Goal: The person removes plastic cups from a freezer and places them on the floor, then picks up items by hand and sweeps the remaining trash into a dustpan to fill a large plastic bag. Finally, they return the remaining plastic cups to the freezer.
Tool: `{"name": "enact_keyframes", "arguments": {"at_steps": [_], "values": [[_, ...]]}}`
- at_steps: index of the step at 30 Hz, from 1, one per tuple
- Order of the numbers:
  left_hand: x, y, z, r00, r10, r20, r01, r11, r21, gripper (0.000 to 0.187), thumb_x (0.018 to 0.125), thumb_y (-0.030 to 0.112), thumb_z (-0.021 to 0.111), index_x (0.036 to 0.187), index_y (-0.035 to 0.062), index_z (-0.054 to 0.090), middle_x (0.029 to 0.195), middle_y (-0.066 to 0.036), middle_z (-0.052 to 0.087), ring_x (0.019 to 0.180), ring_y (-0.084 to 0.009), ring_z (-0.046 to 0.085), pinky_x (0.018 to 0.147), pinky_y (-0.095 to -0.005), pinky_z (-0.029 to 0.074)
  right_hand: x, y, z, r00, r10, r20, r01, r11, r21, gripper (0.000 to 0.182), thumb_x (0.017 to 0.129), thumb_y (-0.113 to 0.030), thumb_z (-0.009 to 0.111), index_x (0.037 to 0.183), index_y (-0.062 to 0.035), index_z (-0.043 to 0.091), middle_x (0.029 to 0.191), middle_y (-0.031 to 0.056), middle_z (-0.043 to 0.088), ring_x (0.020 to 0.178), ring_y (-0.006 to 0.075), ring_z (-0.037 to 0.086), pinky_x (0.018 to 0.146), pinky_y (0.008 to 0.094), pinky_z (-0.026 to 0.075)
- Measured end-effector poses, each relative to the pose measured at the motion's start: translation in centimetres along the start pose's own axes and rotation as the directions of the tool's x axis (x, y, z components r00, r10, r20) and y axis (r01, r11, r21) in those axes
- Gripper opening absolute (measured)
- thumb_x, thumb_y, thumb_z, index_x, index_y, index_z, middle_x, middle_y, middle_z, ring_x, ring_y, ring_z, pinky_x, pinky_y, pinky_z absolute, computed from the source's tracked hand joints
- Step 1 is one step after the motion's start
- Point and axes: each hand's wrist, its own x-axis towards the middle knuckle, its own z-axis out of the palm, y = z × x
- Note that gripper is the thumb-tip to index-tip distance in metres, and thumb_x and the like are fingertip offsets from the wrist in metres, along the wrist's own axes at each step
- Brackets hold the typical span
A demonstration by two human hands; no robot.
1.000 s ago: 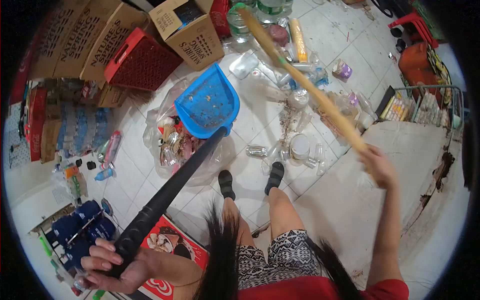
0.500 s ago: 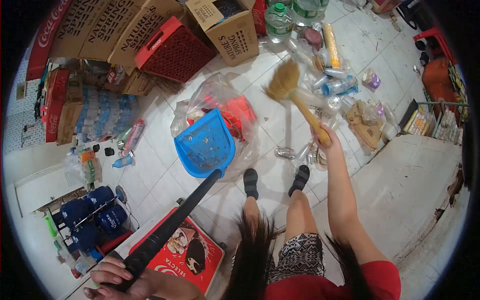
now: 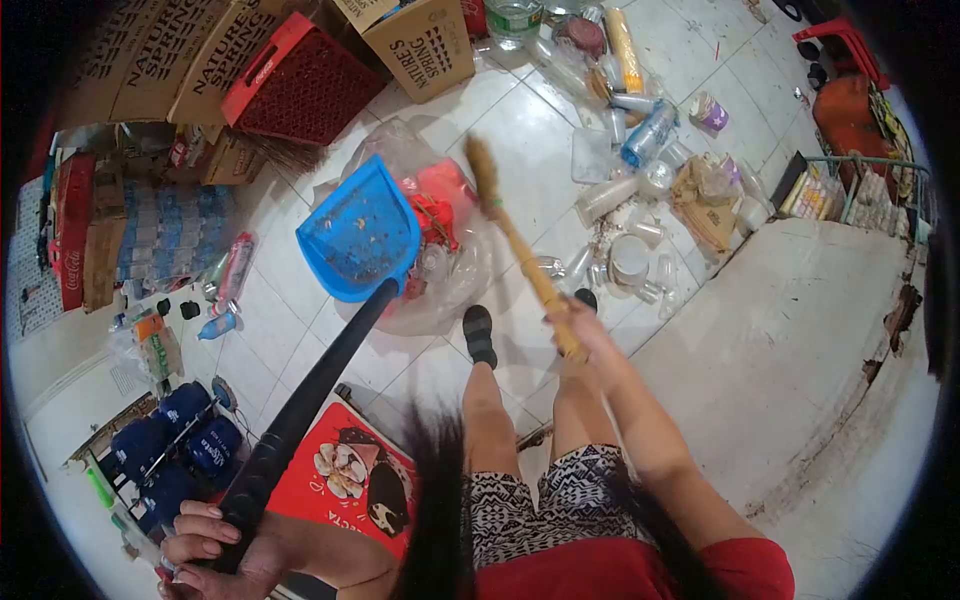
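My left hand (image 3: 215, 550) is wrapped round the black handle of a blue dustpan (image 3: 362, 235). The pan, with dirt specks on its surface, is over a clear plastic bag (image 3: 470, 285) that has red wrappers and clear plastic in it. In my right hand (image 3: 580, 330) is the yellow handle of a soft broom (image 3: 515, 240), fingers closed round it. The broom's bristles are seen narrow and point away from me, right of the bag. Plastic bottles and cups (image 3: 610, 200) lie scattered on the tiles to the broom's right.
A red crate (image 3: 300, 95) and cardboard boxes (image 3: 420, 50) stand at the back left. Packs of water bottles (image 3: 180, 230) are at the left. A red Selecta-printed panel (image 3: 355, 470) is beside my left arm. A white surface (image 3: 770, 350) spans the right.
The broom has swung left, away from the loose bottles, and its bristles have turned edge-on. The whole view has shifted slightly; my left hand keeps its hold on the dustpan.
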Motion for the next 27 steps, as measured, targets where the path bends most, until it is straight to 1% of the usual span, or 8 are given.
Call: {"name": "enact_keyframes", "arguments": {"at_steps": [3, 5, 7, 9, 15, 19, 22, 27], "values": [[0.3, 0.4, -0.1, 1.000, 0.009, 0.000, -0.009, 0.995, -0.097, 0.017, 0.077, 0.010, 0.043, 0.092, 0.0044, 0.037, 0.056, -0.005, 0.031, 0.042, -0.0121, 0.030, 0.045, -0.0271, 0.029, 2.8, -0.4, -6.9, 0.999, 0.016, 0.042, -0.029, 0.951, 0.307, 0.033, 0.067, -0.005, 0.051, 0.099, -0.0029, 0.044, 0.062, 0.0072, 0.048, 0.044, 0.0165, 0.047, 0.037, 0.0266, 0.040], [0.2, 0.4, -0.4, 0.999, -0.029, 0.016, 0.031, 0.988, -0.154, 0.017, 0.077, 0.009, 0.044, 0.092, 0.0041, 0.037, 0.056, -0.005, 0.031, 0.042, -0.0123, 0.030, 0.046, -0.0272, 0.029, 0.1, -1.6, -9.4, 0.965, -0.063, -0.255, 0.064, 0.998, -0.002, 0.043, 0.067, -0.004, 0.054, 0.108, -0.0045, 0.041, 0.065, 0.0078, 0.051, 0.042, 0.0159, 0.047, 0.037, 0.0259, 0.040], [0.1, 0.2, -0.1, 1.000, -0.028, -0.004, 0.027, 0.990, -0.136, 0.017, 0.077, 0.009, 0.044, 0.091, 0.0036, 0.037, 0.056, -0.005, 0.031, 0.043, -0.0123, 0.030, 0.046, -0.0269, 0.029, -2.9, -1.2, -10.7, 0.959, -0.090, -0.270, 0.086, 0.996, -0.025, 0.053, 0.066, -0.004, 0.056, 0.115, -0.0073, 0.037, 0.068, 0.0073, 0.052, 0.042, 0.0151, 0.047, 0.038, 0.0249, 0.041], [-0.3, 0.1, 0.2, 0.999, -0.035, -0.021, 0.032, 0.993, -0.117, 0.016, 0.077, 0.009, 0.044, 0.091, 0.0031, 0.037, 0.056, -0.005, 0.030, 0.043, -0.0123, 0.029, 0.046, -0.0267, 0.029, -7.2, -0.8, -11.3, 0.962, -0.163, -0.217, 0.117, 0.970, -0.214, 0.059, 0.066, -0.002, 0.056, 0.120, -0.0089, 0.032, 0.072, 0.0065, 0.053, 0.044, 0.0136, 0.047, 0.039, 0.0247, 0.041], [-1.3, 0.5, 0.7, 0.997, -0.042, -0.071, 0.035, 0.995, -0.096, 0.016, 0.076, 0.008, 0.044, 0.089, 0.0021, 0.036, 0.056, -0.005, 0.030, 0.044, -0.0123, 0.029, 0.046, -0.0273, 0.028, -17.4, 3.2, -10.6, 0.999, 0.049, -0.014, -0.051, 0.991, -0.123, 0.060, 0.063, -0.001, 0.057, 0.119, -0.0076, 0.035, 0.080, 0.0080, 0.054, 0.053, 0.0128, 0.050, 0.042, 0.0242, 0.043], [-1.2, 0.7, -0.2, 0.999, -0.050, 0.020, 0.053, 0.980, -0.192, 0.018, 0.076, 0.008, 0.043, 0.091, 0.0055, 0.034, 0.056, -0.004, 0.030, 0.045, -0.0121, 0.029, 0.047, -0.0280, 0.029, -15.0, 5.6, -11.2, 0.980, 0.198, 0.020, -0.185, 0.944, -0.273, 0.056, 0.064, -0.002, 0.058, 0.116, -0.0047, 0.037, 0.079, 0.0094, 0.054, 0.049, 0.0145, 0.050, 0.041, 0.0252, 0.043], [-1.3, 1.4, 0.4, 1.000, -0.013, 0.001, 0.013, 0.983, -0.182, 0.019, 0.076, 0.009, 0.043, 0.091, 0.0075, 0.032, 0.056, -0.004, 0.031, 0.046, -0.0120, 0.030, 0.048, -0.0282, 0.030, -10.3, 6.5, -14.1, 0.986, 0.073, -0.147, -0.139, 0.847, -0.513, 0.053, 0.064, -0.003, 0.058, 0.114, -0.0056, 0.040, 0.062, 0.0083, 0.053, 0.042, 0.0134, 0.049, 0.038, 0.0265, 0.042], [-2.0, 2.3, 1.8, 1.000, 0.018, 0.012, -0.016, 0.993, -0.114, 0.019, 0.076, 0.011, 0.042, 0.092, 0.0082, 0.032, 0.056, -0.004, 0.030, 0.045, -0.0123, 0.030, 0.049, -0.0282, 0.030, -6.6, 2.3, -15.9, 0.967, -0.147, -0.206, -0.023, 0.760, -0.650, 0.051, 0.066, -0.003, 0.057, 0.114, -0.0078, 0.041, 0.060, 0.0083, 0.053, 0.041, 0.0139, 0.049, 0.038, 0.0267, 0.042]]}}
